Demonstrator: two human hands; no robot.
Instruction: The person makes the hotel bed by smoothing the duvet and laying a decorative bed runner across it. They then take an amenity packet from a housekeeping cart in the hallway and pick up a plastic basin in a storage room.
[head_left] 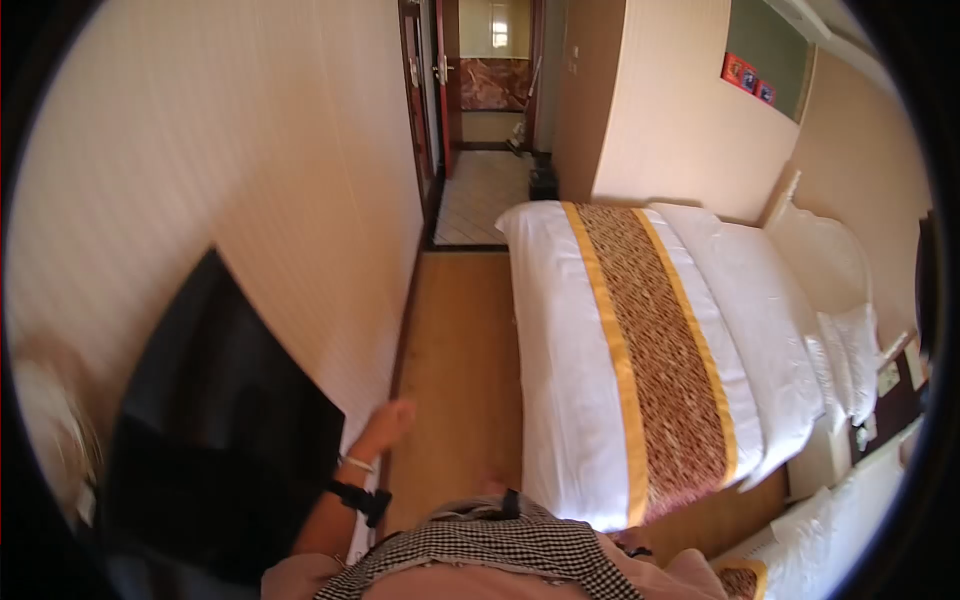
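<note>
Pointing forward along the left edge of the wooden floor [455, 330], the left hand [390, 424] hangs just beside the nearest corner of a black panel [205, 430]. Motion blur softens the fingers, so I cannot tell how far apart they stand, whether they touch the panel, or whether they hold anything. The panel lies left of the person, beside the wall [240, 140], one corner pointing up and away; its lower end is dim, so its long axis is unclear. A black wristband [365, 500] circles the left wrist. The right hand cannot be made out clearly near the checked apron [490, 545]. Across the floor, the bed [560, 400] stretches from its foot edge to the headboard [825, 235] at right. A patterned runner [655, 360] lies crosswise, nearer the foot edge, its long axis running from the far edge to the near one.
</note>
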